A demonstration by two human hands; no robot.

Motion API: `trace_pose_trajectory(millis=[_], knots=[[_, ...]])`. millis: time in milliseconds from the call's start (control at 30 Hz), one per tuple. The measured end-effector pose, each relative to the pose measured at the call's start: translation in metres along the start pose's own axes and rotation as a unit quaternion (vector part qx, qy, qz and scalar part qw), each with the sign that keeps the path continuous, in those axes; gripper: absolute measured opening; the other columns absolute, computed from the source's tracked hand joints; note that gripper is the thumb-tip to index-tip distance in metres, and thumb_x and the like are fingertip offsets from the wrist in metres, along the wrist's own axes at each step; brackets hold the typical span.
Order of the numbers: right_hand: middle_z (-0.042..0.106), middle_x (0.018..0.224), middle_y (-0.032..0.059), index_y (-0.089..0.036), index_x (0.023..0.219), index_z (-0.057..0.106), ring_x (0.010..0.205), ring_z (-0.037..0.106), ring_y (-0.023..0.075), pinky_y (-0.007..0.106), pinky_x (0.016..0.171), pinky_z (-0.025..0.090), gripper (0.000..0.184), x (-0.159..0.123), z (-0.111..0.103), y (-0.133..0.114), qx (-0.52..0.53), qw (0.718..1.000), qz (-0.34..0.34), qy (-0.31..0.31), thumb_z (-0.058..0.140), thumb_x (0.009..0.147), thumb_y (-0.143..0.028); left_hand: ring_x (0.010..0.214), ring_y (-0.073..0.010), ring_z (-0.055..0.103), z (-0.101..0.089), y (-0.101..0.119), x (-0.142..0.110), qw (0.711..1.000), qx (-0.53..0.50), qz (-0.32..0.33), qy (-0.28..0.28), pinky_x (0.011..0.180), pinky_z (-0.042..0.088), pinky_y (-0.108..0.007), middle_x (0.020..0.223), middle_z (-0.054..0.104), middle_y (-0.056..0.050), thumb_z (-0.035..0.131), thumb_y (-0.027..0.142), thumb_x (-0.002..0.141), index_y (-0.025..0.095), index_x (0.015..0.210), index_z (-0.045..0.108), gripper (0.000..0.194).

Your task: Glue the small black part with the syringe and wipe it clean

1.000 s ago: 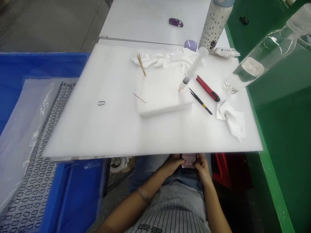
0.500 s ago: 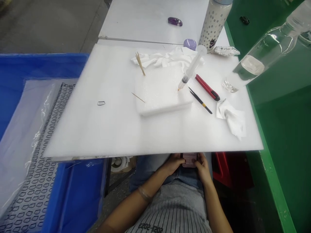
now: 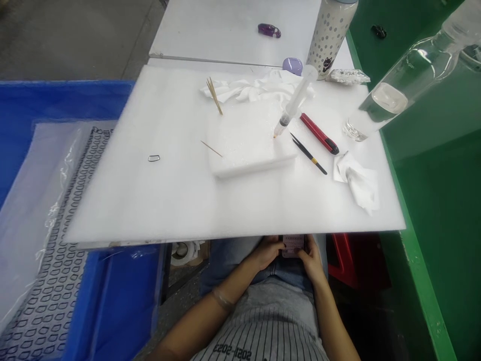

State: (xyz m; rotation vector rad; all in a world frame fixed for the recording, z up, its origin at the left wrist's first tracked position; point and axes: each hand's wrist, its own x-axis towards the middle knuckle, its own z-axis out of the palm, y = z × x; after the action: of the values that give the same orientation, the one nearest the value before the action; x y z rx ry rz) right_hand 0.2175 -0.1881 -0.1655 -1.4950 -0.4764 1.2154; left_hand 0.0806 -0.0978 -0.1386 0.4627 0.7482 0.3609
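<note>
Both my hands are in my lap, just below the near edge of the white foam board (image 3: 169, 200). My left hand (image 3: 267, 252) and my right hand (image 3: 311, 256) are closed around a small pink phone (image 3: 292, 245) held between them; the board's edge hides its far end. On the board lie a white foam block (image 3: 244, 145), a syringe (image 3: 295, 103) leaning with its tip on the block, black tweezers (image 3: 308, 155), a red utility knife (image 3: 319, 134) and a small black ring-shaped part (image 3: 154, 158).
Toothpicks (image 3: 214, 94) stand in the block near crumpled white cloth (image 3: 259, 89); a crumpled wipe (image 3: 358, 183) lies right. A clear bottle (image 3: 406, 75) and dotted flask (image 3: 330, 35) stand at the back right. A blue bin (image 3: 112, 301) with sheets of black parts (image 3: 56, 271) sits left.
My hands and the phone stay in my lap; the view has shifted slightly, nothing on the board has moved.
</note>
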Motion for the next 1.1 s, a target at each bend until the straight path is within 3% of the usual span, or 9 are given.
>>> trace_pose_trajectory(millis=[200, 333, 567, 800, 1100], knots=[[0.069, 0.119, 0.0043, -0.026, 0.122, 0.062, 0.115, 0.062, 0.0281, 0.045, 0.105, 0.048, 0.056, 0.0003, 0.0021, -0.0012, -0.013, 1.000, -0.011, -0.007, 0.071, 0.068, -0.018, 0.111, -0.0304, 0.061, -0.0024, -0.0054, 0.0024, 0.999, -0.028, -0.001, 0.027, 0.093, 0.047, -0.039, 0.105, 0.072, -0.010, 0.074, 0.028, 0.066, 0.014, 0.098, 0.071, 0.035], [0.070, 0.117, 0.0054, -0.026, 0.122, 0.062, 0.113, 0.063, 0.0292, 0.045, 0.104, 0.048, 0.056, -0.0003, 0.0027, -0.0021, -0.034, 0.999, -0.023, -0.017, 0.073, 0.068, -0.019, 0.114, -0.0298, 0.061, -0.0021, -0.0055, 0.0019, 0.999, -0.038, -0.004, 0.034, 0.097, 0.046, -0.038, 0.107, 0.072, -0.009, 0.075, 0.021, 0.059, 0.015, 0.097, 0.071, 0.039], [0.068, 0.125, 0.0040, -0.027, 0.115, 0.067, 0.122, 0.059, 0.0303, 0.046, 0.107, 0.045, 0.052, 0.0009, -0.0030, -0.0019, 0.038, 0.999, 0.007, -0.026, 0.064, 0.064, -0.018, 0.110, -0.0320, 0.062, -0.0007, -0.0005, -0.0009, 0.999, -0.034, -0.026, 0.032, 0.089, 0.049, -0.037, 0.106, 0.072, -0.011, 0.073, 0.016, 0.057, 0.013, 0.097, 0.072, 0.039], [0.071, 0.122, 0.0037, -0.027, 0.114, 0.068, 0.119, 0.062, 0.0307, 0.046, 0.105, 0.046, 0.051, 0.0021, -0.0007, -0.0076, 0.048, 0.998, 0.011, -0.029, 0.067, 0.064, -0.020, 0.118, -0.0329, 0.059, 0.0007, 0.0004, -0.0010, 0.998, -0.040, -0.021, 0.036, 0.096, 0.048, -0.041, 0.116, 0.070, -0.013, 0.078, 0.028, 0.065, 0.013, 0.101, 0.071, 0.040], [0.069, 0.122, 0.0067, -0.024, 0.123, 0.062, 0.118, 0.062, 0.0304, 0.046, 0.104, 0.048, 0.055, 0.0017, -0.0029, -0.0059, 0.006, 0.999, -0.007, -0.049, 0.068, 0.069, -0.023, 0.113, -0.0328, 0.061, -0.0033, -0.0038, 0.0008, 0.999, -0.028, -0.020, 0.032, 0.093, 0.047, -0.037, 0.104, 0.072, -0.011, 0.073, 0.019, 0.058, 0.013, 0.090, 0.072, 0.032]])
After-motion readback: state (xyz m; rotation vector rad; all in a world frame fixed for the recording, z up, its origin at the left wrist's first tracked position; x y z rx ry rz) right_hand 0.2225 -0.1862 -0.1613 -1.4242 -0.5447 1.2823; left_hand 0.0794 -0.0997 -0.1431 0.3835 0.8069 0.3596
